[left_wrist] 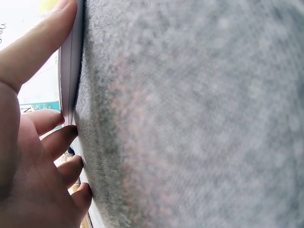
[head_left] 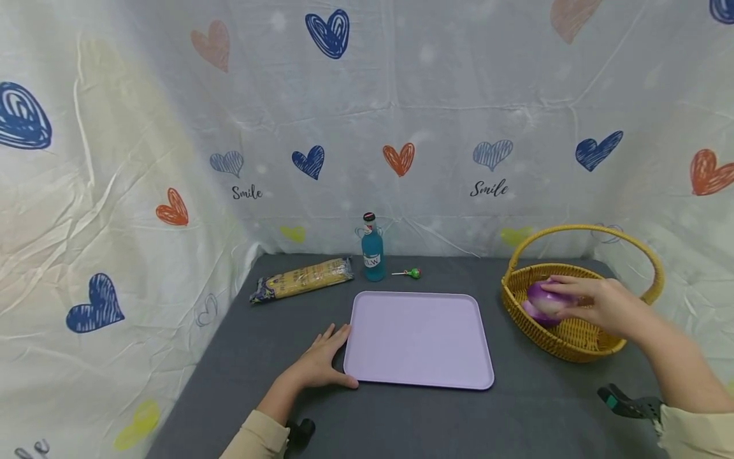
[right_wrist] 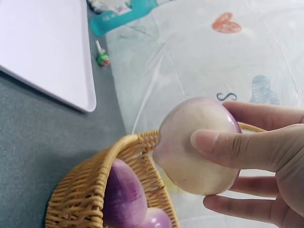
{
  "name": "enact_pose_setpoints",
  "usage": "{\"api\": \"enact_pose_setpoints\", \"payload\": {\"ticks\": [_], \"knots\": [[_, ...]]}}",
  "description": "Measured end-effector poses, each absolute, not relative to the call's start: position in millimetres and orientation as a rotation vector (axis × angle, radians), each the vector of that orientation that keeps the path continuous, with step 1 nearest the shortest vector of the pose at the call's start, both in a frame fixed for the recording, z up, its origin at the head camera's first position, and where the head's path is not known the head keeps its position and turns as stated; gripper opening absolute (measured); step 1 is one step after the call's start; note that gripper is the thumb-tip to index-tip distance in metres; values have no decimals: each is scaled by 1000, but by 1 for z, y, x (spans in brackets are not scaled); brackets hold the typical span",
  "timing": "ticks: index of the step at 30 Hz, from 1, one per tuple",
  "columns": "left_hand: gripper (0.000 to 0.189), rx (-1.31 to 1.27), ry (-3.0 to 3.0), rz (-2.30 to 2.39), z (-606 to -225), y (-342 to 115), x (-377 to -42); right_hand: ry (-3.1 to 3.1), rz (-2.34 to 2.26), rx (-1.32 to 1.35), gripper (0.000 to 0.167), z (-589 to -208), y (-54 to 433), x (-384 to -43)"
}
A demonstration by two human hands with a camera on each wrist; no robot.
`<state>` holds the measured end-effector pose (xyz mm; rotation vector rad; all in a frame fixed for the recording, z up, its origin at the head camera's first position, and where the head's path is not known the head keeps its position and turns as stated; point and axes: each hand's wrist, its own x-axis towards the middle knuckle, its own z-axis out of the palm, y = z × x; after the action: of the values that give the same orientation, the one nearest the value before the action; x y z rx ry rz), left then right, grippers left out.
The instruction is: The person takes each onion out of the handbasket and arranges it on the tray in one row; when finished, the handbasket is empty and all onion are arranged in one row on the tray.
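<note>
Nearest, we see the left hand [head_left: 321,364], unclenched, fingers spread against the left edge of the lilac tray [head_left: 418,341]. Beyond, the right hand [head_left: 608,305] grasps a round vegetable [right_wrist: 187,173] above the wicker basket [head_left: 564,354]; we note its smooth, glossy skin, cream shading to violet. Farthest, we observe an upright blue bottle [head_left: 373,245].

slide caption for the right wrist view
Right hand holding a pale, purple-tinged vegetable over a wicker basket with purple vegetables inside.

Grey table [head_left: 545,408] under packet [head_left: 304,280], bottle [head_left: 373,255], lollipop [head_left: 414,273], tray [head_left: 418,338], basket [head_left: 568,350]
</note>
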<state>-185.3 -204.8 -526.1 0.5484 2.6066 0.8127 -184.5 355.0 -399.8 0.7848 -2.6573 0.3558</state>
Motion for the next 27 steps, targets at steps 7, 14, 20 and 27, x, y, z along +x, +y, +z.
{"api": "enact_pose_setpoints", "payload": {"ticks": [7,14,20,27], "knots": [[121,547,2606,823,-528,-205,-184,-2607,419,850,54,-400,346,-187],[121,540,2607,821,-527,-206,-184,-2586,439,860,55,-398,333,-188],[122,522,2600,819,-527,-205,-183,-2680,474,847,53,-395,324,-186],[121,505,2596,829,-526,-204,-184,-2686,471,882,53,-393,314,-187]]}}
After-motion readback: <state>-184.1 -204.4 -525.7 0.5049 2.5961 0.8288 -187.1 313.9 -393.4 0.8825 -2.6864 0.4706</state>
